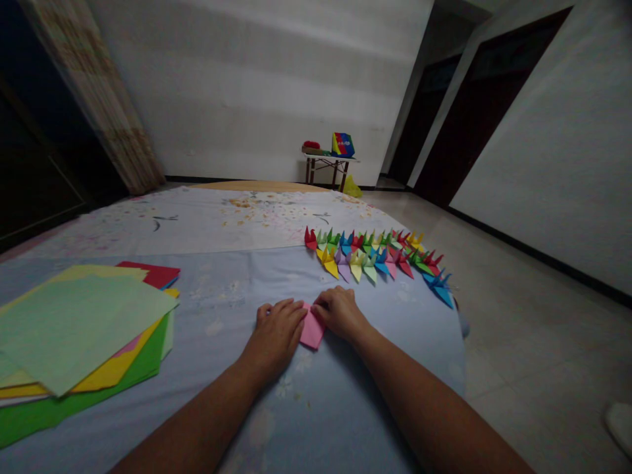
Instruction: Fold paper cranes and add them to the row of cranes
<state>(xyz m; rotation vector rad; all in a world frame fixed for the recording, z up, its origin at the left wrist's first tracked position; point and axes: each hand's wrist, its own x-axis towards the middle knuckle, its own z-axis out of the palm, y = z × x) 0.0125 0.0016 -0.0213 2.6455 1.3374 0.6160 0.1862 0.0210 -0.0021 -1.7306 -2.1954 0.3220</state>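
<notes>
A small piece of pink origami paper point(313, 330), folded into a pointed shape, lies flat on the blue floral cloth in front of me. My left hand point(281, 327) holds its left side, with the fingertips pressing near the top edge. At the upper right edge, the fingers and thumb of my right hand point(340, 312) are closed on the same paper. Both hands partly cover it, so the finer folds are hidden.
Rows of folded paper cranes point(369, 268) in many colours stand beyond my right hand. To the left lies a stack of coloured paper sheets point(89, 322). The tablecloth point(212, 421) ends at a curved edge on the right. A small table point(328, 158) stands by the wall.
</notes>
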